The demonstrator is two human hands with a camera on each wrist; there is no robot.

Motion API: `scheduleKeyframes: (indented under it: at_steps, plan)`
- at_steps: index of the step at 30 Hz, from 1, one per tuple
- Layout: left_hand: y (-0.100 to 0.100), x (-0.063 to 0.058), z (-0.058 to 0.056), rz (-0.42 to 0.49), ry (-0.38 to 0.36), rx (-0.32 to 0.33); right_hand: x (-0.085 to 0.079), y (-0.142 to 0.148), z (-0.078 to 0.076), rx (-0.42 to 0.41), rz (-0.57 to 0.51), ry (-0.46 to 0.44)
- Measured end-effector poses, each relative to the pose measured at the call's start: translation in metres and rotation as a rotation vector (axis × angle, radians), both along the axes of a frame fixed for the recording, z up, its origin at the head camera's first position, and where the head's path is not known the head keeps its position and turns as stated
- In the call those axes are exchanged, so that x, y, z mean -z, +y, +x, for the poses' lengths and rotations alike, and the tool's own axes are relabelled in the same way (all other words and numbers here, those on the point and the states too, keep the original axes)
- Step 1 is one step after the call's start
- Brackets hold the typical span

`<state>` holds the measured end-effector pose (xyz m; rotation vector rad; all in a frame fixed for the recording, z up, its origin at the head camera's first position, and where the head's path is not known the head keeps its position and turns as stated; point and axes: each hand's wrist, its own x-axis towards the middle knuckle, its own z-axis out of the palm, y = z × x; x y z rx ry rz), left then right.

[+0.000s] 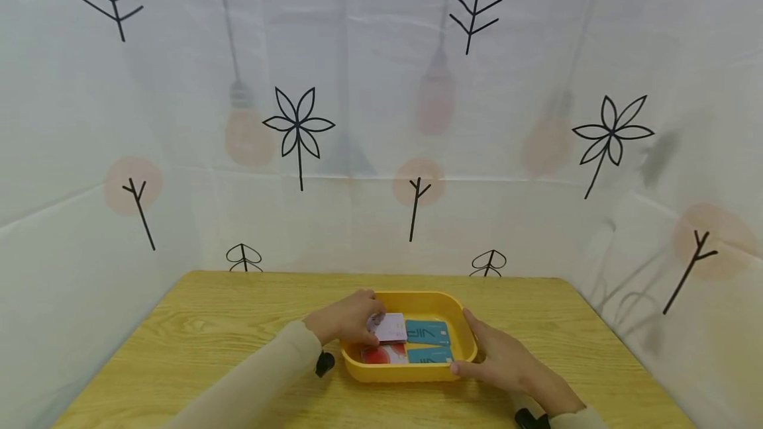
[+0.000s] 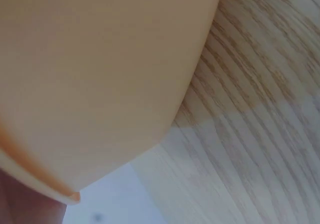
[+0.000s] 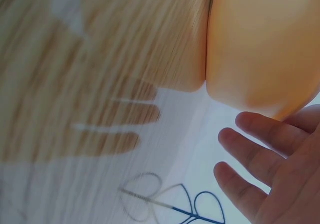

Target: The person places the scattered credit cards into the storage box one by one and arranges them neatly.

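A yellow tray (image 1: 411, 372) stands on the table, holding several cards. My left hand (image 1: 346, 318) reaches over its left side and grips a pale pinkish-white card (image 1: 391, 328), thumb at the near edge and fingers at the far one; it looks like a small stack. Under it lies a red-and-white card (image 1: 387, 354). To the right are two teal cards (image 1: 427, 332), one behind the other. My right hand (image 1: 503, 357) rests against the tray's right end, thumb at the near corner. Its fingers (image 3: 255, 151) look straight and spread in the right wrist view.
The wooden table (image 1: 238, 323) extends around the tray. Behind and beside it hangs a white patterned curtain (image 1: 357, 217) with plant drawings. Dark wrist bands (image 1: 324, 363) show at both wrists.
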<state>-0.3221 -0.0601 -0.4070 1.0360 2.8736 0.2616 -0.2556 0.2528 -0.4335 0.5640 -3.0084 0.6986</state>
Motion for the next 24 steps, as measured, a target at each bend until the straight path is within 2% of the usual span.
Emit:
scheduleKeyframes:
  at_steps: [12, 24]
  plan:
    - [0.0068, -0.0031, 0.0026, -0.062, -0.012, -0.033, -0.0006, 0.0002, 0.0003, 0.002, 0.007, -0.006]
    - [0.0104, 0.001, 0.002, -0.107, 0.0, -0.055, 0.0003, 0.0007, -0.0001, -0.006, 0.01, -0.001]
